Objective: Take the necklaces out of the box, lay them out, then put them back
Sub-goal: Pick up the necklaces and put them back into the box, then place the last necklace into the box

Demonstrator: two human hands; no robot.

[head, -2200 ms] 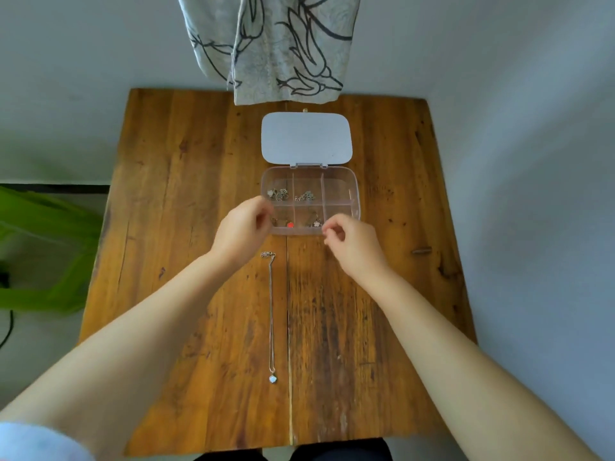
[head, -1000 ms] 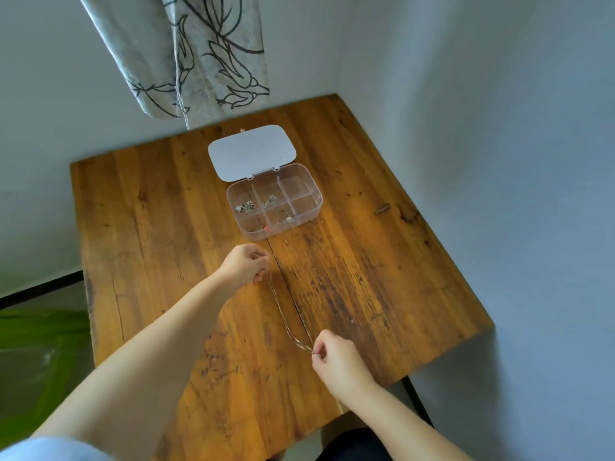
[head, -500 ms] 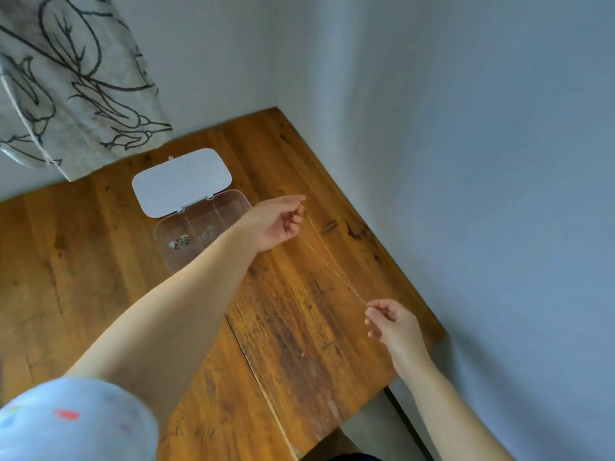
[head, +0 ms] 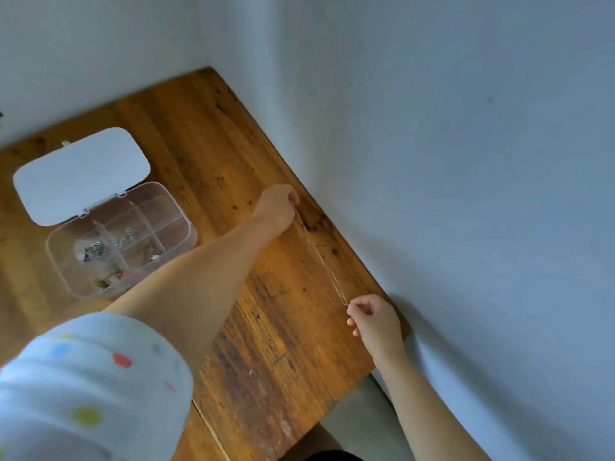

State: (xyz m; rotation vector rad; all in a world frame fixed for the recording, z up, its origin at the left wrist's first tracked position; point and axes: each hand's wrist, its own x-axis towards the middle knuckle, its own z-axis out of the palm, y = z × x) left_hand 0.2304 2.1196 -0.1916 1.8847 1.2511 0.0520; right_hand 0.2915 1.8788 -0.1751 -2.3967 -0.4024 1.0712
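Note:
A thin silver necklace (head: 319, 257) is stretched taut between my two hands, low over the right side of the wooden table (head: 266, 327). My left hand (head: 276, 207) pinches its far end near the table's right edge. My right hand (head: 374, 321) pinches its near end at the table's near right corner. The clear plastic box (head: 184, 227) stands open at the left, its white lid (head: 80, 174) folded back. Several small necklaces and charms lie in its compartments. I cannot tell whether the chain touches the wood.
A pale wall (head: 466, 194) runs right along the table's right edge and behind it. The table's near edge falls off below my right wrist. My left sleeve (head: 93, 387), white with coloured dots, fills the lower left.
Both hands have carried the stretched necklace to the right, from the table's middle to its right edge. The view has swung right, so the box now sits at the left.

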